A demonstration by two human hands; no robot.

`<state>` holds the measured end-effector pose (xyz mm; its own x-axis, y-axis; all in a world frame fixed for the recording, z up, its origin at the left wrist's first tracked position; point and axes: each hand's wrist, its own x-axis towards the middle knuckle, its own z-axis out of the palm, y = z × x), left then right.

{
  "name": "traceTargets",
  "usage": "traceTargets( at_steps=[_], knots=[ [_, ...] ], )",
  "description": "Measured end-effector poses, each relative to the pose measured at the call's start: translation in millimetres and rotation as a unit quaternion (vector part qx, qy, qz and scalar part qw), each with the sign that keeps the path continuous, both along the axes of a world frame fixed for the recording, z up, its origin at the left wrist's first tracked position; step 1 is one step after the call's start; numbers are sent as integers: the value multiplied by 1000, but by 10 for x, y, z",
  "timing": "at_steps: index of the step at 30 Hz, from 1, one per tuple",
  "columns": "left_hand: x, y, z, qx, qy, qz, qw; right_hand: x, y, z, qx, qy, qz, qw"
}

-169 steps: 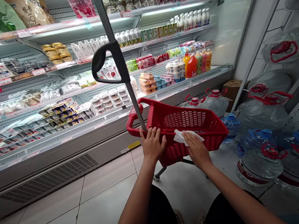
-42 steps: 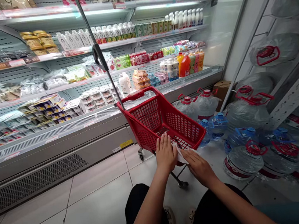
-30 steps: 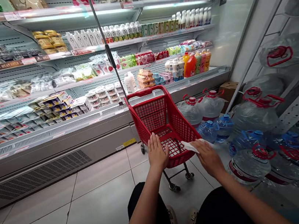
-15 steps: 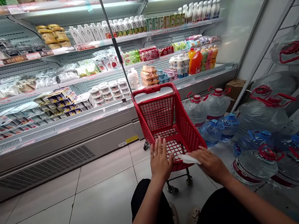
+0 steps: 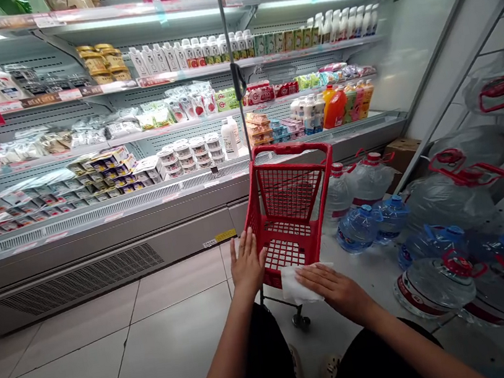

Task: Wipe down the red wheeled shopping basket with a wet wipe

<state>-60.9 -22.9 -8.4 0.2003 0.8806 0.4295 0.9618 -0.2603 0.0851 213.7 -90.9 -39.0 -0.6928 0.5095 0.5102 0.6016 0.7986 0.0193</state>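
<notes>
A red plastic shopping cart (image 5: 293,147) with a gridded basket stands before my knees, turned at an angle. My left hand (image 5: 247,270) rests at the left side of its basket, fingers stretched out, holding nothing. In my right hand (image 5: 338,289) is a white tissue (image 5: 293,288), spread flat under the fingers and pressed to the near edge of the basket. Part of the tissue hangs over that edge. The palm side of my right hand is hidden. No goods show in the basket.
Behind the cart runs a refrigerated display case (image 5: 112,230) with shelves of yogurt, milk and juice. A dark-gripped glass door edge (image 5: 238,84) rises in front of it. Large water bottles (image 5: 434,282) crowd the floor at right. Pale tiles (image 5: 175,344) lie to the left.
The cart has swung round, its near end moving left. My left hand has shifted left with it. My right hand has come left and lower, and the tissue now lies flatter and wider.
</notes>
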Motion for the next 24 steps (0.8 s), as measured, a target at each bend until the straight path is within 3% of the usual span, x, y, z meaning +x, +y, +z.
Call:
traceTargets(
  at_steps=[4, 10, 14, 20, 22, 24],
  knots=[
    [130, -215, -117, -9, 5, -50, 999, 215, 288, 88, -4, 1, 4, 1000],
    [12, -122, -141, -22, 6, -30, 999, 597, 800, 155, -21, 53, -147, 987],
    [69, -38, -126, -16, -4, 19, 1000, 307, 728, 106, -8, 87, -171, 981],
    [349, -226, -161, -13, -22, -60, 998, -520, 334, 82, -14, 38, -92, 995],
    [303, -237, -133, -23, -36, -66, 997, -576, 337, 106, -2, 19, -67, 998],
    [186, -205, -83, -36, -40, -80, 995, -444, 429, 141, 7, 5, -67, 998]
  ],
)
